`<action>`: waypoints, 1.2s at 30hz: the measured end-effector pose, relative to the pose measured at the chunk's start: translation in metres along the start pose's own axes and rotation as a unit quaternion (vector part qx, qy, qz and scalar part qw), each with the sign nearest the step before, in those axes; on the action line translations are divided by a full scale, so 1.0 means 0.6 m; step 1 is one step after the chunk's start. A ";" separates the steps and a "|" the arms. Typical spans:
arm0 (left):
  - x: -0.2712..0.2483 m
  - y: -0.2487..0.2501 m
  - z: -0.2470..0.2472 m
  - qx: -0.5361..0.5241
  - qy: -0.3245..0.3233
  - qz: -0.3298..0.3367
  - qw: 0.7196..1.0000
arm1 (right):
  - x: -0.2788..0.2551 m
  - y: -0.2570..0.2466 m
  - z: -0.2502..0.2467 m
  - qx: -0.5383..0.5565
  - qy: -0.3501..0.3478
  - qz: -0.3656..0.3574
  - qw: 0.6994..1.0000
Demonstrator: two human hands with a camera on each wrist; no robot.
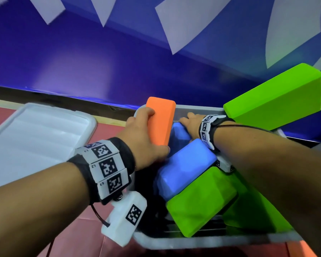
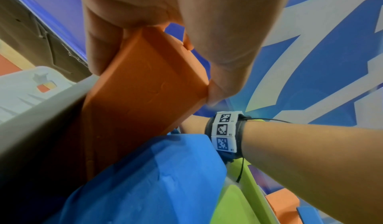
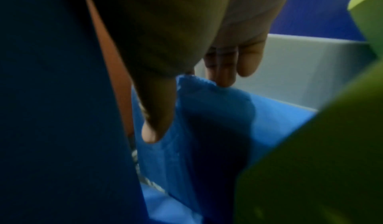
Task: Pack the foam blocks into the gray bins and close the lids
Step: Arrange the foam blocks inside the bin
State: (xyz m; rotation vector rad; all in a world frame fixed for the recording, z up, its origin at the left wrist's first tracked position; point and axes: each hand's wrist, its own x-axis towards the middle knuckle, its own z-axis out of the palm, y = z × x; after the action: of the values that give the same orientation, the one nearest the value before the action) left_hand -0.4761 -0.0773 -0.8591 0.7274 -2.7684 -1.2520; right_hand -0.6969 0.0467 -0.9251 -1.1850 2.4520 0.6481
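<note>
Left hand (image 1: pixel 145 138) clamped round orange block (image 1: pixel 160 121), upright at gray bin's (image 1: pixel 202 240) far left corner. Right hand (image 1: pixel 191 120), fingers (image 3: pixel 222 70) curled onto blue block (image 3: pixel 207 113) by far wall. Better: push blue aside, slide orange straight down, seat flat.

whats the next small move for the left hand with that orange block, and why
Probably push the orange block straight down along the gray bin wall. The left hand grips it upright with its top still above the rim, and the right hand holds a blue block aside at the far wall, seemingly making room beside it.
</note>
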 end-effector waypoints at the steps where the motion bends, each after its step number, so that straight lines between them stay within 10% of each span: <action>1: -0.001 -0.001 -0.001 -0.003 -0.003 0.005 1.000 | 0.001 -0.003 -0.002 -0.013 0.009 -0.001 1.000; 28: -0.047 0.095 -0.121 0.047 0.018 0.146 0.988 | -0.121 0.221 -0.076 0.234 0.155 0.234 0.931; 36: -0.040 0.078 -0.112 0.025 -0.013 0.116 0.993 | -0.110 0.127 -0.122 0.175 0.079 0.044 0.980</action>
State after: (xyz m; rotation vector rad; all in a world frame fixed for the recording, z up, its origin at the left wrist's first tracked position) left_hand -0.4601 -0.0877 -0.7758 0.3775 -2.8135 -1.1581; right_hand -0.7261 0.0919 -0.8127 -1.0245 2.6213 0.1348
